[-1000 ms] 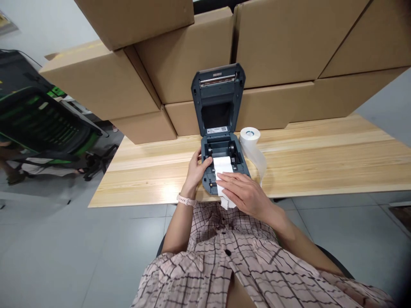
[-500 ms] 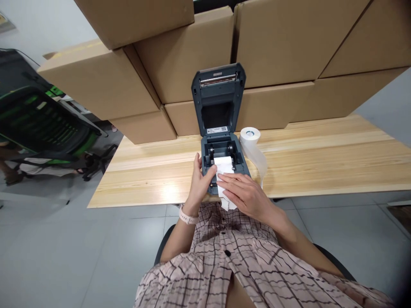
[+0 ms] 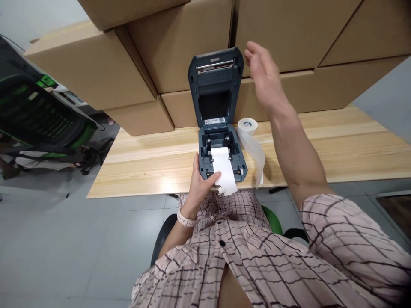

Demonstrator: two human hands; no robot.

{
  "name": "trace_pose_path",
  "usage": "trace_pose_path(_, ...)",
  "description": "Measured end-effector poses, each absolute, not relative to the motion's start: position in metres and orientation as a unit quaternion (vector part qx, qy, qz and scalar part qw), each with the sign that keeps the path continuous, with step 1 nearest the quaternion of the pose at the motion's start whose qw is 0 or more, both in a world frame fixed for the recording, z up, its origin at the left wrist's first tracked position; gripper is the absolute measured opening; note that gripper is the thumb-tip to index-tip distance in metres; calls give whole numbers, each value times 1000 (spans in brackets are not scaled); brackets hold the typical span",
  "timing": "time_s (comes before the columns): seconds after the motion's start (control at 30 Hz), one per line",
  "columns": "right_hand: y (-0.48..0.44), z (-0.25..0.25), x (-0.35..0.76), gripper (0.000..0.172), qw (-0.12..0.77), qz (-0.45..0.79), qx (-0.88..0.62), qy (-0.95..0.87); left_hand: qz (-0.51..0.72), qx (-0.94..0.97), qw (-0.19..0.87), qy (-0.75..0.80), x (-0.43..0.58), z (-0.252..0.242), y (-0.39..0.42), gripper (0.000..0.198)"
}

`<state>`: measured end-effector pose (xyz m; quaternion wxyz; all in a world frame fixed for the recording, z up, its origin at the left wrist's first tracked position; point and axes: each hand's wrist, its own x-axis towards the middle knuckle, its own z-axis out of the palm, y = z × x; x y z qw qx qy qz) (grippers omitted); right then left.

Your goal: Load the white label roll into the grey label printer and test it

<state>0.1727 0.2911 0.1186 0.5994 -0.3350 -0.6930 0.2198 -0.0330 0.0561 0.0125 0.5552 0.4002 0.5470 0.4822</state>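
A dark grey label printer [image 3: 221,147] stands at the near edge of a wooden table [image 3: 321,149], its lid [image 3: 215,87] raised upright. A strip of white label paper [image 3: 224,171] runs out of its bay and hangs over the front. My left hand [image 3: 201,186] grips the printer's front left corner, thumb pressed on the paper's edge. My right hand [image 3: 263,75] is raised in the air beside the top right corner of the lid, fingers loosely spread, holding nothing. A second white label roll [image 3: 248,125] stands just right of the printer, its tail trailing toward the table edge.
Large cardboard boxes [image 3: 289,47] are stacked along the back of the table, right behind the printer. A black and green chair [image 3: 41,115] stands on the grey floor at the left. I sit at the table in a checked shirt.
My right hand left the paper at the printer's front and rose up to the top right of the lid. My left hand slid down to the front left corner, thumb now on the paper.
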Motion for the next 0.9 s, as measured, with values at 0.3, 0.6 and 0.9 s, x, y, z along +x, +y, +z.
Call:
trace_pose_path(0.3,270,112,159,68,578,290,-302,-700,487,435,516,555,-38,5,60,121)
trace_pose_path(0.6,110,44,176,38,491,108,-309,-807,513,463,532,490,-41,2,41,132)
trace_pose_path(0.9,82,10,171,37,443,8,-352,-824,540,459,482,515,-46,7,53,107)
